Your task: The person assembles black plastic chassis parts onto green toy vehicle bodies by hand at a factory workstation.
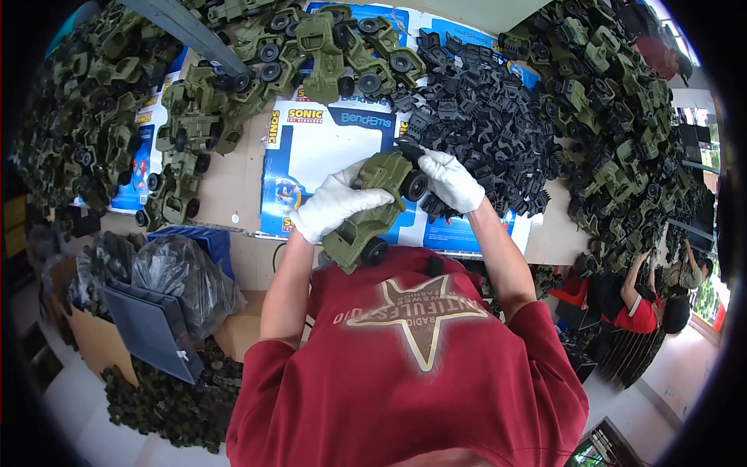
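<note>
My left hand (pixel 336 204), in a white glove, is wrapped round the body of an olive-green toy jeep (pixel 359 233) with black wheels. The jeep is tilted, one end toward my chest and the other away from me. At its far end, my gloved right hand (pixel 453 180) pinches a small black plastic part (pixel 408 148) against the toy, beside a front wheel. My fingers partly cover that part, so how it sits on the jeep cannot be made out. Beneath both hands lies a flattened blue and white printed cardboard sheet (pixel 331 148).
Loose black plastic parts (pixel 482 117) are heaped right of my hands. Green toy jeeps pile up at the far side (pixel 315 54), left (pixel 78 117) and right (pixel 607 124). A grey metal bar (pixel 183 31) crosses the far left. Other people (pixel 646 300) work at the right.
</note>
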Demonstrator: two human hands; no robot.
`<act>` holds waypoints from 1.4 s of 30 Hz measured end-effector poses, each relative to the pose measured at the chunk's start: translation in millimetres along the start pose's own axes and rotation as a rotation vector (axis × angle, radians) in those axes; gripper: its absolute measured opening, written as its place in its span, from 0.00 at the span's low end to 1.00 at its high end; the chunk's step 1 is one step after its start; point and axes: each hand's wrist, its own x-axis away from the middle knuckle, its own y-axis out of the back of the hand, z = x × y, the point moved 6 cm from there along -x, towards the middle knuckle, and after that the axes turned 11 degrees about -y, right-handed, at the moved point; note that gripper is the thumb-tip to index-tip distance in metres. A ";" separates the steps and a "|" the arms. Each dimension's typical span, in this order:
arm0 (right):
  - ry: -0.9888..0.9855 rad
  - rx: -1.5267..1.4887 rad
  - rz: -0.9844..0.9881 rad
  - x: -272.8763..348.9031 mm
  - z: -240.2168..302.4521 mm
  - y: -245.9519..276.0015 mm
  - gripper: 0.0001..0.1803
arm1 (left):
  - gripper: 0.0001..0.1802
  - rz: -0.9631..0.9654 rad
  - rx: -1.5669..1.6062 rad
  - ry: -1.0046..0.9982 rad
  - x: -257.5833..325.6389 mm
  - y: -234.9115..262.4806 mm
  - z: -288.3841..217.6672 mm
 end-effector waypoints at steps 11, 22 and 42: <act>0.012 0.321 -0.060 4.6 8.0 2.9 0.28 | 0.38 -0.032 0.022 0.055 4.6 -10.9 -11.1; 0.304 0.611 -0.268 -5.9 26.1 -2.4 0.20 | 0.42 -0.241 -0.008 0.078 -2.6 -29.1 8.8; 0.639 1.028 -0.525 34.5 -3.6 -69.9 0.42 | 0.56 -0.139 0.083 -0.351 11.7 -4.1 65.4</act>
